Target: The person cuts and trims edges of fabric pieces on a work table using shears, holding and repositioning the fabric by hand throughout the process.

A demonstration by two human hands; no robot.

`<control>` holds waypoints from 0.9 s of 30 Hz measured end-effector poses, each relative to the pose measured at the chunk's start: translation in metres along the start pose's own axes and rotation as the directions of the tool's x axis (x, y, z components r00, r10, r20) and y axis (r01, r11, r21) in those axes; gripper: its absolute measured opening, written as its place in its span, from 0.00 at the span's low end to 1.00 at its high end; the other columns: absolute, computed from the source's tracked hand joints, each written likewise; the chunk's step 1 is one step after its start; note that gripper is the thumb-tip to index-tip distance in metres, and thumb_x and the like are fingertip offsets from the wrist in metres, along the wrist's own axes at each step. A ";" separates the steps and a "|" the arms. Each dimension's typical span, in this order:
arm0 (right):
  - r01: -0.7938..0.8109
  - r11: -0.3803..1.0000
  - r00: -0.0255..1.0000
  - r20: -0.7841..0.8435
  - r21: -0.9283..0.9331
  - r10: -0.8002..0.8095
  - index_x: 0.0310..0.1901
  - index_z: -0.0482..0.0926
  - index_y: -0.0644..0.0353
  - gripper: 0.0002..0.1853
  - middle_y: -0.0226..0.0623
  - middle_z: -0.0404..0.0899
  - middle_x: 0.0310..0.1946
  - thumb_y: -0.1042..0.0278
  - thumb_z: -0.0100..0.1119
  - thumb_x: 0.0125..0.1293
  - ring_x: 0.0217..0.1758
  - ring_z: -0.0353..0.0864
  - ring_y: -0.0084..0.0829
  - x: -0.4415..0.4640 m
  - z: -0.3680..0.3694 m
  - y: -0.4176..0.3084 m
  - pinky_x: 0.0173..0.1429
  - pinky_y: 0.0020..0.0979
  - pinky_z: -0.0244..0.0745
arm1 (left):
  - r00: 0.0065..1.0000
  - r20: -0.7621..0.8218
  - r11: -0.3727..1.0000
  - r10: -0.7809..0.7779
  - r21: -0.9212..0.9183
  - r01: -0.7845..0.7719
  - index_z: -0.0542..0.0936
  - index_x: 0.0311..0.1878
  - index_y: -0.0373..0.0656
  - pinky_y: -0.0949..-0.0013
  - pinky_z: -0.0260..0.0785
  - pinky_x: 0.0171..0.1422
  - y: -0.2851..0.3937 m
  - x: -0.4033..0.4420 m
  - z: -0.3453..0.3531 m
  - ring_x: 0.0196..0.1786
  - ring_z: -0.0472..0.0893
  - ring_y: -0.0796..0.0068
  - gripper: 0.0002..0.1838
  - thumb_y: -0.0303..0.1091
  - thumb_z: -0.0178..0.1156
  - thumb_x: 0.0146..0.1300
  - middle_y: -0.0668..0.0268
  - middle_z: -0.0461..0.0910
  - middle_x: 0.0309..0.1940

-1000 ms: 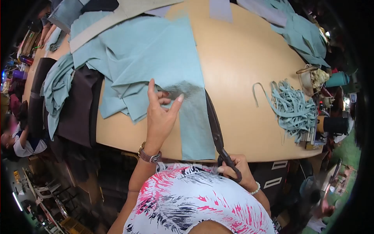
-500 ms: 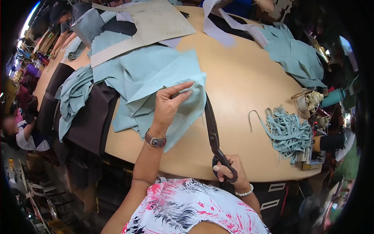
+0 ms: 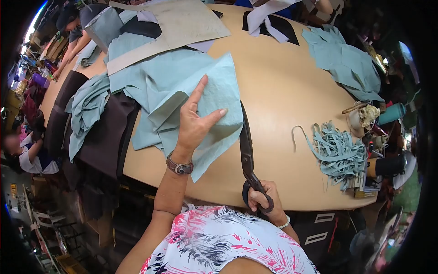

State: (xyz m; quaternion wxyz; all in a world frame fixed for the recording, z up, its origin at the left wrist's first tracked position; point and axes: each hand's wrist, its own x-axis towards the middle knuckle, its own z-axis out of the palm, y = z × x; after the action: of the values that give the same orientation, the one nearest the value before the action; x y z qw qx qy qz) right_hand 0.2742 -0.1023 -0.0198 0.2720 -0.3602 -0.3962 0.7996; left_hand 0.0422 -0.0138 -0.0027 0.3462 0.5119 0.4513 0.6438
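A large piece of pale teal fabric (image 3: 214,77) lies in loose folds on the table. My left hand (image 3: 194,121) rests on it with thumb and index finger spread apart; the other fingers are partly hidden. Beside my index finger a darker flap of the fabric (image 3: 169,109) is folded over. Long dark fabric scissors (image 3: 246,150) are in my right hand (image 3: 264,201), whose fingers wrap round the handles near the table's front edge. The blades look closed together and point away from me, their tips at the fabric's right edge.
A heap of teal strips (image 3: 340,155) lies to the right, near a teal cup (image 3: 391,113). Stacked teal pieces (image 3: 344,64) sit at the back right. Grey board (image 3: 182,27) covers the far side. Dark cloth (image 3: 105,137) hangs at left. Another person (image 3: 77,32) leans over the table.
My left hand has gone from nearly pinched to spread on the fabric. The scissors and right hand have shifted slightly left. At the back, lavender cloth has been drawn away from me.
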 end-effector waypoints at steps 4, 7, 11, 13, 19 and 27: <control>0.055 0.992 0.995 0.079 0.115 -0.065 0.23 0.71 0.65 0.16 0.32 0.70 0.15 0.59 0.63 0.49 0.17 0.69 0.20 0.002 -0.004 0.014 0.21 0.19 0.63 | 0.998 0.036 0.989 0.046 0.142 -0.051 0.57 0.63 0.31 0.71 0.53 0.65 0.007 -0.001 -0.005 0.61 0.63 0.70 0.40 0.20 0.63 0.45 0.54 0.63 0.60; 0.067 0.994 0.994 0.082 0.090 -0.074 0.24 0.71 0.65 0.17 0.32 0.70 0.16 0.59 0.63 0.48 0.17 0.70 0.20 0.005 -0.002 0.013 0.22 0.19 0.64 | 0.996 0.070 0.979 0.059 0.191 -0.071 0.56 0.62 0.30 0.70 0.49 0.67 0.012 -0.001 -0.007 0.64 0.61 0.67 0.40 0.22 0.63 0.44 0.52 0.61 0.61; 0.107 0.992 0.991 0.068 0.064 -0.111 0.25 0.71 0.66 0.16 0.32 0.70 0.17 0.61 0.65 0.46 0.18 0.71 0.20 0.012 -0.001 0.015 0.23 0.19 0.66 | 0.990 0.108 0.957 0.096 0.263 -0.121 0.58 0.63 0.33 0.70 0.51 0.66 0.020 -0.005 -0.009 0.63 0.62 0.70 0.39 0.21 0.62 0.44 0.56 0.62 0.61; 0.102 0.994 0.994 0.040 0.030 -0.103 0.25 0.71 0.66 0.16 0.31 0.71 0.18 0.62 0.66 0.46 0.18 0.72 0.20 0.014 0.001 0.013 0.24 0.19 0.67 | 0.990 0.109 0.956 0.084 0.270 -0.111 0.59 0.63 0.33 0.69 0.51 0.66 0.022 -0.009 -0.008 0.64 0.61 0.69 0.39 0.21 0.63 0.44 0.55 0.62 0.61; 0.142 0.990 0.990 0.017 0.018 -0.142 0.25 0.72 0.66 0.16 0.30 0.71 0.19 0.62 0.67 0.46 0.19 0.72 0.20 0.019 0.004 0.017 0.23 0.19 0.67 | 0.991 0.119 0.959 0.059 0.267 -0.089 0.58 0.63 0.32 0.69 0.50 0.67 0.025 -0.015 -0.004 0.64 0.61 0.66 0.39 0.23 0.63 0.44 0.52 0.62 0.61; 0.168 0.984 0.986 -0.004 0.052 -0.168 0.25 0.72 0.65 0.19 0.29 0.70 0.18 0.58 0.70 0.45 0.18 0.71 0.19 0.019 0.007 0.017 0.23 0.18 0.67 | 0.987 0.132 0.946 0.086 0.301 -0.123 0.57 0.62 0.30 0.70 0.50 0.66 0.025 -0.018 -0.002 0.64 0.61 0.64 0.39 0.24 0.62 0.44 0.50 0.62 0.61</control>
State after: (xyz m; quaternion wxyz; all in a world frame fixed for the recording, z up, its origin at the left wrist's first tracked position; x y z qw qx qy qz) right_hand 0.2544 -0.1008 -0.0382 0.3478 -0.3180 -0.4041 0.7840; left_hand 0.0450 -0.0396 0.0144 0.2534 0.6198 0.4970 0.5519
